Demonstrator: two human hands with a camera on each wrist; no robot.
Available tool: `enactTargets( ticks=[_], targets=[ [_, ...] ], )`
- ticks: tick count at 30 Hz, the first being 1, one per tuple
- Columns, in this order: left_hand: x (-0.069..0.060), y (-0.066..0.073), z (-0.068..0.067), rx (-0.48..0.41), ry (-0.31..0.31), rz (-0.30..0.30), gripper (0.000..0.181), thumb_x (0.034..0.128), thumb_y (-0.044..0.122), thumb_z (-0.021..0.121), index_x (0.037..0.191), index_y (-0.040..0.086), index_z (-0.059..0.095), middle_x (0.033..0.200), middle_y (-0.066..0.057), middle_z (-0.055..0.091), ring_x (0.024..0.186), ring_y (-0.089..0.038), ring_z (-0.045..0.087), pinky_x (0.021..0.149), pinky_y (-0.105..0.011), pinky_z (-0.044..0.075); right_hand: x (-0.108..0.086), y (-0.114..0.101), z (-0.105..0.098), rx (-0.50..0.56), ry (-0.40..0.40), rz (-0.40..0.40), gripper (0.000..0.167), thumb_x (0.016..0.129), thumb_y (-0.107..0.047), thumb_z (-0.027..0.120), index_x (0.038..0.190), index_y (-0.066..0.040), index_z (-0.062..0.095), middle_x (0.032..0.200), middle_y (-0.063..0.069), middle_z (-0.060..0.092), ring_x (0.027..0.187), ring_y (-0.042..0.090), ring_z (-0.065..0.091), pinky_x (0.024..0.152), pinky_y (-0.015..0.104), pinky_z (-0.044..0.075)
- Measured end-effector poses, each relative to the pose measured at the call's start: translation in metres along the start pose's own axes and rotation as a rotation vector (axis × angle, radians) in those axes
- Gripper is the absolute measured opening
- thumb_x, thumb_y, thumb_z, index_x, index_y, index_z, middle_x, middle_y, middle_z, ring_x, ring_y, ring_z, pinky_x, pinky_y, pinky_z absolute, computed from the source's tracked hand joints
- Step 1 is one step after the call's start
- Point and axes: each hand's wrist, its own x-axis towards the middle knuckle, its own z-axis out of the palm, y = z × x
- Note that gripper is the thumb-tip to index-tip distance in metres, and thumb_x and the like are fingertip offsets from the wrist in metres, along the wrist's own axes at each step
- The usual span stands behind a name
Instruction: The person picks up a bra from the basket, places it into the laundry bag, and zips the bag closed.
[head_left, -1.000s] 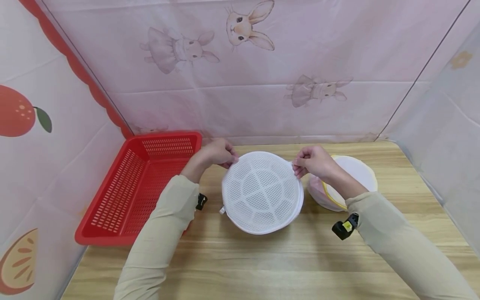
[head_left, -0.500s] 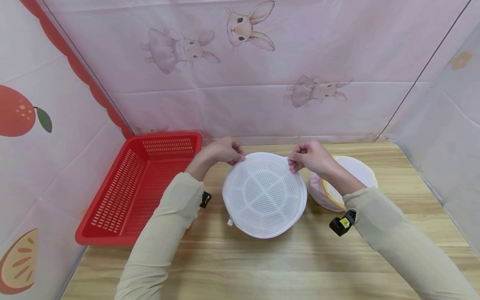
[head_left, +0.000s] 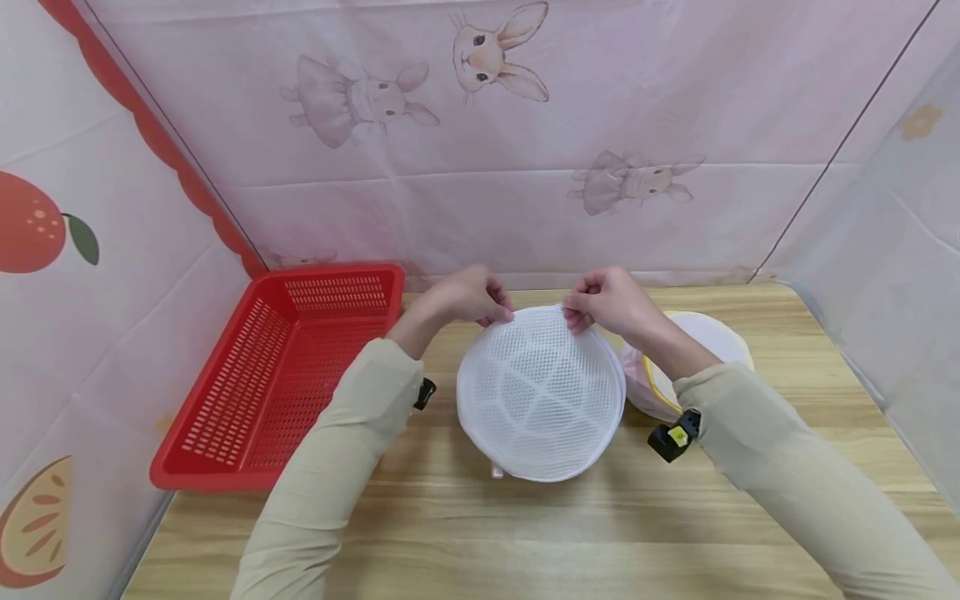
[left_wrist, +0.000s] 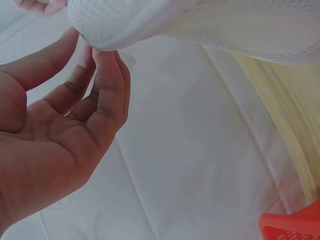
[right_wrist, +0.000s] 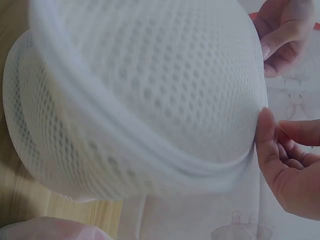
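A round white mesh laundry bag [head_left: 542, 400] is held up at the middle of the table, its domed net face towards me. My left hand [head_left: 474, 296] pinches its far rim on the left between thumb and fingertips. Just to the right along that rim, my right hand [head_left: 611, 307] pinches the edge as well. A small pale tab [head_left: 497, 471] hangs at the near edge. From the right wrist view, the bag [right_wrist: 165, 85] has a deep mesh side and a seamed rim, with the fingers [right_wrist: 267, 145] at its edge.
A red plastic basket [head_left: 206, 481] with slotted walls stands on the left. Behind my right forearm sits a second bag [head_left: 712, 335], pink and white with yellow trim. The wooden table [head_left: 555, 542] meets a rabbit-print curtain [head_left: 495, 225] at the back.
Both hands have drawn closer together along the bag's far rim. The bag has shifted slightly right and turned, its tab swinging from the left side to the near edge.
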Motion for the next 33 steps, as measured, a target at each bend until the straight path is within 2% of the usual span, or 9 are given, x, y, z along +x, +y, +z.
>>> enactTargets(
  ticks=[6,9,13,16,20,26,33],
  targets=[
    [0.002,0.004,0.005,0.008,-0.007,0.013,0.005,0.0805,0.001,0.066,0.081,-0.001,0.062,0.074,-0.005,0.054,0.063,-0.013,0.050,0.064,-0.024,0.050,0.001,-0.004,0.005,0.019,0.003,-0.031,0.012,0.087,0.006,0.053,0.080,0.016,0.052,0.064,0.011,0.059,0.052,0.013,0.059,0.054,0.028,0.054],
    [0.002,0.003,0.007,0.000,0.003,0.007,0.007,0.0806,-0.001,0.065,0.077,0.001,0.059,0.074,-0.006,0.053,0.064,-0.014,0.050,0.067,-0.028,0.052,0.002,-0.005,0.006,0.019,0.006,-0.032,0.011,0.087,0.007,0.053,0.079,0.015,0.051,0.063,0.010,0.059,0.051,0.013,0.058,0.053,0.027,0.054],
    [0.003,0.001,0.009,-0.026,0.019,-0.001,0.008,0.0811,-0.003,0.063,0.077,0.001,0.058,0.073,-0.006,0.052,0.064,-0.014,0.049,0.067,-0.028,0.052,0.003,-0.006,0.008,-0.002,0.014,-0.017,0.012,0.087,0.007,0.052,0.078,0.014,0.051,0.062,0.010,0.058,0.049,0.013,0.058,0.052,0.027,0.054],
    [0.004,0.001,0.009,-0.039,0.028,-0.013,0.008,0.0810,-0.004,0.063,0.077,0.000,0.058,0.074,-0.007,0.052,0.063,-0.014,0.050,0.062,-0.024,0.051,0.003,-0.007,0.008,-0.013,0.017,-0.012,0.013,0.087,0.007,0.052,0.076,0.013,0.051,0.062,0.009,0.058,0.049,0.013,0.057,0.052,0.027,0.053],
    [0.002,0.002,0.010,-0.049,0.043,-0.034,0.003,0.0814,-0.003,0.062,0.082,-0.003,0.060,0.076,-0.008,0.054,0.064,-0.015,0.052,0.064,-0.026,0.053,0.003,-0.007,0.008,-0.035,0.022,-0.012,0.014,0.087,0.006,0.053,0.075,0.012,0.052,0.062,0.010,0.058,0.049,0.012,0.057,0.051,0.026,0.053],
    [0.002,-0.002,0.009,-0.078,0.061,-0.059,0.005,0.0814,-0.003,0.062,0.085,-0.006,0.061,0.078,-0.009,0.055,0.065,-0.015,0.054,0.068,-0.029,0.054,0.002,-0.003,0.004,-0.063,0.030,0.008,0.014,0.088,0.005,0.052,0.076,0.013,0.053,0.063,0.011,0.058,0.050,0.014,0.057,0.053,0.028,0.054],
    [0.000,-0.008,0.007,-0.110,0.063,-0.074,0.010,0.0812,-0.003,0.062,0.090,-0.007,0.061,0.078,-0.009,0.055,0.066,-0.016,0.054,0.069,-0.028,0.054,0.000,0.002,-0.001,-0.030,0.029,0.041,0.012,0.087,0.006,0.052,0.079,0.014,0.052,0.064,0.010,0.058,0.050,0.014,0.057,0.053,0.029,0.054]
  ],
)
